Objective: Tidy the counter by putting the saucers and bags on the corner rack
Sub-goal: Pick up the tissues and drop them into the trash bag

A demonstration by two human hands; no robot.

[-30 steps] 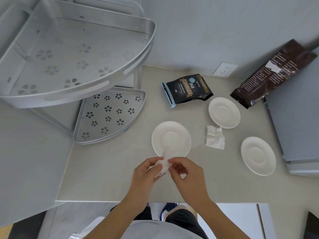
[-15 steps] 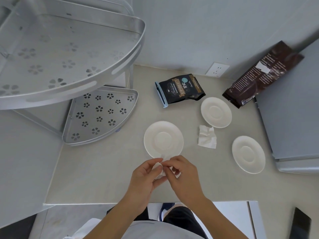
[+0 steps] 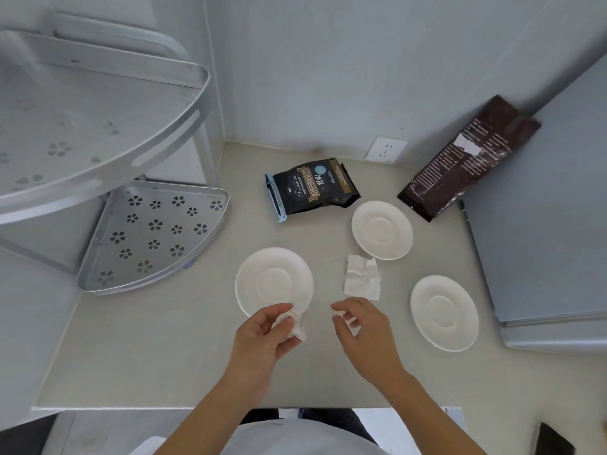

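Three white saucers lie on the beige counter: a left saucer [image 3: 272, 277], a back saucer [image 3: 382, 229] and a right saucer [image 3: 444, 312]. A black bag [image 3: 312, 188] lies flat behind them. A tall dark brown bag [image 3: 466, 159] leans against the grey appliance. The silver corner rack [image 3: 154, 234] stands at the left with both shelves bare. My left hand [image 3: 267, 336] is shut on a crumpled white tissue [image 3: 295, 321] at the left saucer's near edge. My right hand [image 3: 364, 326] hovers beside it with curled fingers apart, holding nothing.
A second crumpled tissue [image 3: 362, 279] lies between the saucers. A grey appliance [image 3: 542, 224] fills the right side. A wall socket [image 3: 386, 149] sits low on the back wall. The counter's front edge [image 3: 197, 407] runs below my forearms.
My hands, which were together on the tissue, have parted. The tissue stays in my left hand and my right hand has moved away to the right.
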